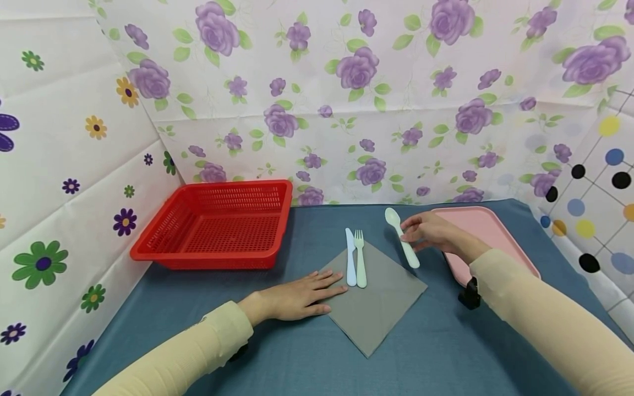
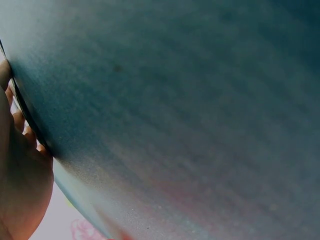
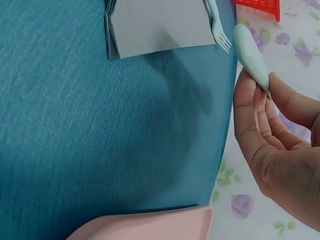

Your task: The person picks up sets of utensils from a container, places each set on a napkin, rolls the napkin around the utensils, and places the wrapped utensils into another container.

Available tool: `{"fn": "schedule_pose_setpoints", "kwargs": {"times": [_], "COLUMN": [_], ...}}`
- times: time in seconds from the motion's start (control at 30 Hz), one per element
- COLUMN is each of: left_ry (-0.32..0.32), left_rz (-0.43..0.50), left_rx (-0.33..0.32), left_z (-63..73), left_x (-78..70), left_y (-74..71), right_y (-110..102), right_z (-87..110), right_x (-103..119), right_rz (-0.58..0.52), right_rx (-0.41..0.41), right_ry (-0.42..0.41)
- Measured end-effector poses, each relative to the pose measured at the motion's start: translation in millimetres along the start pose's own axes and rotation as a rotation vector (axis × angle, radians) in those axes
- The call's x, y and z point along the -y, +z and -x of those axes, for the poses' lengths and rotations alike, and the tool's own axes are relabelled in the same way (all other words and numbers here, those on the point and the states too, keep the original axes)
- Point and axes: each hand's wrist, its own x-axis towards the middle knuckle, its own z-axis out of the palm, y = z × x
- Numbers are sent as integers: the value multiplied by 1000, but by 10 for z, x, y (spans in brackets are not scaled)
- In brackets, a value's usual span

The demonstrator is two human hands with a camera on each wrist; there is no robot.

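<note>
A pale green plastic spoon (image 1: 409, 254) is pinched between the thumb and fingers of my right hand (image 1: 436, 231), its bowl pointing away from me. In the right wrist view, part of the spoon (image 3: 249, 52) rises past the fingertips. My left hand (image 1: 299, 297) lies flat, fingers spread, on the left corner of a folded grey napkin (image 1: 373, 316). Just beyond those fingertips a pale blue knife (image 1: 351, 264) and a pale green fork (image 1: 361, 267) lie side by side on the napkin, tips pointing away. The left wrist view shows mostly blurred blue cloth.
A red plastic basket (image 1: 208, 264) stands at the back left. To the right, partly behind my right hand and forearm, is a pink tray (image 1: 490, 231). Blue cloth (image 1: 421, 341) covers the table, and patterned curtains (image 1: 322, 137) hang at the back and sides.
</note>
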Motion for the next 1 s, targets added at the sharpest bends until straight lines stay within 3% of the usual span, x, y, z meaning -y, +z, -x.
{"fn": "schedule_pose_setpoints", "kwargs": {"times": [0.3, 1.0], "left_ry": [3, -8], "left_rz": [5, 22], "left_rx": [3, 4], "left_z": [-1, 2], "left_x": [-13, -7], "left_y": [-12, -10], "right_y": [96, 575], "right_z": [-40, -183], "right_x": [-9, 9], "right_rz": [6, -94], "right_rx": [-9, -54], "right_ry": [-6, -6]}}
